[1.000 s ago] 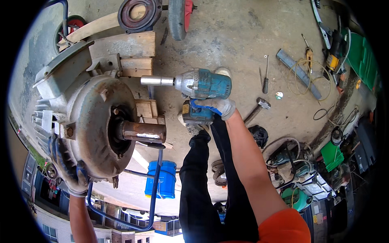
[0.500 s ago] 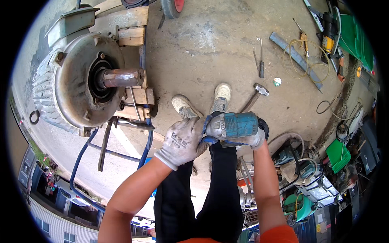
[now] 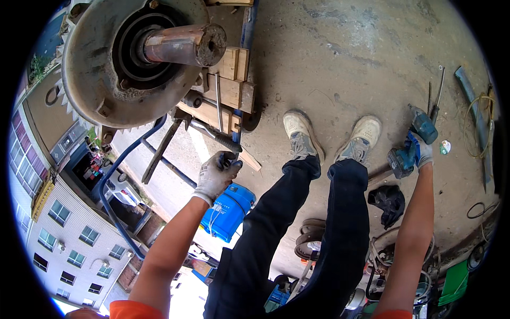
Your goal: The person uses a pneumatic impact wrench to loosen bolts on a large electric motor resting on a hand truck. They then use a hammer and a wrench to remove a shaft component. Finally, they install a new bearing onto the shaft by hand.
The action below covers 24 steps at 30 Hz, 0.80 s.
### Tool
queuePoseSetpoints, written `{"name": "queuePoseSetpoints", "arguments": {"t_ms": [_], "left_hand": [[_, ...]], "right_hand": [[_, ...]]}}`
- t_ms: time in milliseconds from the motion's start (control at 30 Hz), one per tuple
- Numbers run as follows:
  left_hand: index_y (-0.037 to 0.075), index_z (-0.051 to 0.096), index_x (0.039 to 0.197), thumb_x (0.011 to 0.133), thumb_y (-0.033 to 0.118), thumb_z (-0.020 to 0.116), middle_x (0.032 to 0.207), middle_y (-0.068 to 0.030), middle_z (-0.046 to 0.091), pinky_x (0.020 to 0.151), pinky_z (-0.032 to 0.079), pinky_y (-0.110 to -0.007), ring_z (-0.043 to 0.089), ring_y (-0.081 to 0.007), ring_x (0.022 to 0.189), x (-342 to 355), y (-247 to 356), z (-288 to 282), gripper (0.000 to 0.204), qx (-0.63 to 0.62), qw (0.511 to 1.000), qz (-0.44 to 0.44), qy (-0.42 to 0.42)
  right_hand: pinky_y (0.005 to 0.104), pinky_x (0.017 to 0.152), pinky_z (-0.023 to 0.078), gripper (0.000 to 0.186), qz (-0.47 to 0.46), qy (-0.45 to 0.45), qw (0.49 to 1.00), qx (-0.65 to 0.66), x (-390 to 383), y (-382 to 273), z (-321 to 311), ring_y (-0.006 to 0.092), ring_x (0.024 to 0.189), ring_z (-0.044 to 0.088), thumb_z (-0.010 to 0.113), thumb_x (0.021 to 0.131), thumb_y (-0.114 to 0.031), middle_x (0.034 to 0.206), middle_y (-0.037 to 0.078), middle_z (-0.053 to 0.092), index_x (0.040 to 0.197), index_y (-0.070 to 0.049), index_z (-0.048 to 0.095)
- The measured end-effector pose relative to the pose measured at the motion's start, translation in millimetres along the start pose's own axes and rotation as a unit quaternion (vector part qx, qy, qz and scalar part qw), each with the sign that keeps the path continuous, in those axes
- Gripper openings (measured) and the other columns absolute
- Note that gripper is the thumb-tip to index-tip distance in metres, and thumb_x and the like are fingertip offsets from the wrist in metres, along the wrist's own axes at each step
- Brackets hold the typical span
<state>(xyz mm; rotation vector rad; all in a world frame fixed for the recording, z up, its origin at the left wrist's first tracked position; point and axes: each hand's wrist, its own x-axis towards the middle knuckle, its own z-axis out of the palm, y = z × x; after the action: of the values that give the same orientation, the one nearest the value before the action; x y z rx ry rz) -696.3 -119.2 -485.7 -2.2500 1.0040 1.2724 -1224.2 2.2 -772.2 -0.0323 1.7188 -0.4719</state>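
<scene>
My right hand, gloved, grips a teal cordless impact wrench low over the floor at the right. The silver socket is not visible on it. My gloved left hand has its fingers curled; whatever they may hold is too dark and small to make out. Just above it lies a steel bar tool with a black grip. The large grey motor rests on wooden boards at upper left, its rusty shaft pointing right. A thin steel rod lies across the boards.
A tubular blue cart frame runs below the motor, near a blue container. My shoes stand on the concrete floor. A black bag, screwdriver, steel bar and hoses lie at right. Buildings show at lower left.
My hands have separated: the right carried the wrench rightward, the left moved from the wrench toward the motor's lower side. A second ago, the wrench carried a silver socket and pointed at the motor.
</scene>
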Motion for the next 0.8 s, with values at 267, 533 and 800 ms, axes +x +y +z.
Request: {"name": "queuePoseSetpoints", "arguments": {"t_ms": [267,533,800], "left_hand": [[0.009,0.065,0.104,0.092,0.028,0.060,0.078,-0.0057,0.065,0.039,0.039,-0.023,0.048,-0.0114,0.044,110,-91,-44,0.023,-0.360,0.916,-0.178,-0.013],[0.007,0.063,0.086,0.088,0.024,0.063,0.057,-0.0025,0.052,0.038,0.038,-0.028,0.046,-0.0156,0.041,140,-122,-11,0.018,-0.362,0.906,-0.164,0.142],[0.003,0.058,0.113,0.090,0.017,0.056,0.084,-0.0057,0.061,0.050,0.043,-0.020,0.054,-0.0085,0.059,-74,-96,-43,0.027,-0.651,0.745,-0.027,-0.145]], "right_hand": [[0.0401,0.095,0.044,0.065,0.005,0.285,0.882,-0.376,-9,16,-37,0.0348,0.111,0.059,0.064,0.080,-0.046,0.119,0.022,0.062,0.124,0.002,0.056],[0.0358,0.089,0.048,0.038,-0.185,0.074,0.919,-0.340,-144,-27,70,0.0277,0.100,0.063,0.067,0.086,-0.029,0.107,0.016,0.067,0.112,-0.001,0.063],[0.0259,0.077,0.051,0.030,-0.185,-0.252,0.946,-0.085,-305,-86,268,0.0163,0.086,0.064,0.058,0.094,-0.014,0.098,0.011,0.068,0.119,0.003,0.057]]}}
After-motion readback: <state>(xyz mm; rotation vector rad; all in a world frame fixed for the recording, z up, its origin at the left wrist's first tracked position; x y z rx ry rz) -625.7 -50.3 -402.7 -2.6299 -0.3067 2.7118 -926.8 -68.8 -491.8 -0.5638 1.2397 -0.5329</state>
